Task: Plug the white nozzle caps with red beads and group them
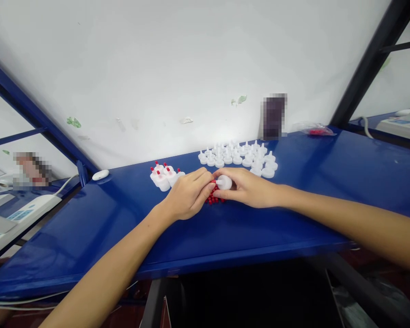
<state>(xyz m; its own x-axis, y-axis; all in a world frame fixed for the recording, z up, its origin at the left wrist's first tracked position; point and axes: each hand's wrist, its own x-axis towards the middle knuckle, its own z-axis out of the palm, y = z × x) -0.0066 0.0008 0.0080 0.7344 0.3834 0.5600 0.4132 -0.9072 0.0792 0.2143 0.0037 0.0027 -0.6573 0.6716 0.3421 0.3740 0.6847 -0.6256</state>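
My right hand (248, 186) grips a white nozzle cap (225, 182) by its round base, tilted so that its narrow spout points left. My left hand (189, 193) is closed at the spout's end, its fingertips pinching a small red tip cap (213, 181). Whether the tip cap is seated on the spout I cannot tell. Below both hands lies a pile of loose red tip caps (212, 200), partly hidden by the fingers. Left of my left hand, several white nozzle caps with red tips (162, 182) stand upright. Behind my right hand stand many bare white nozzle caps (237, 158).
All this sits on a blue table (225, 241) against a white wall. At the left end lies a white oval case (100, 175). A clear bag with red pieces (317, 131) is at the back right. Near it a pixelated dark rectangle (273, 116) leans on the wall. Metal posts flank the table.
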